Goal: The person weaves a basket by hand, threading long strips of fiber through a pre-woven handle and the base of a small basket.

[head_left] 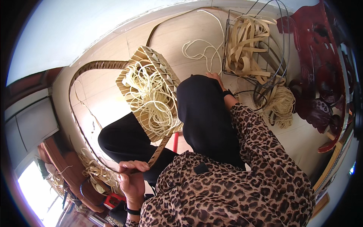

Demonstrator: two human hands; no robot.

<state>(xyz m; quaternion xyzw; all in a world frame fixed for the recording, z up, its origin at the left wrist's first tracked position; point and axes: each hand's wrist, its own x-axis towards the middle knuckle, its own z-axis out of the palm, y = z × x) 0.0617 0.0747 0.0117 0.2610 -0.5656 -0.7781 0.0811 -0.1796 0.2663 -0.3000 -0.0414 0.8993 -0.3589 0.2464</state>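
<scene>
An open basket [169, 76] of woven tan strips leans by my knees, with a tangle of pale cord [145, 94] heaped in it. A long brown braided strap [77, 113] arches from the basket, round its left side and down to my left hand [132, 178]. That hand is closed, thumb and fingers pinching the strap near my lap. Beyond my right knee lies my right hand [216, 78], partly hidden by the black trouser leg. A loose pale cord [202, 56] on the floor runs close to its fingers; whether they grip it is unclear.
A black wire crate [227, 49] filled with flat tan strips [249, 41] stands at the far right. Beside it lies a bundle of thin cord [281, 104]. Dark red carved furniture [317, 64] borders the right. Brown furniture [64, 166] with more strips is at left.
</scene>
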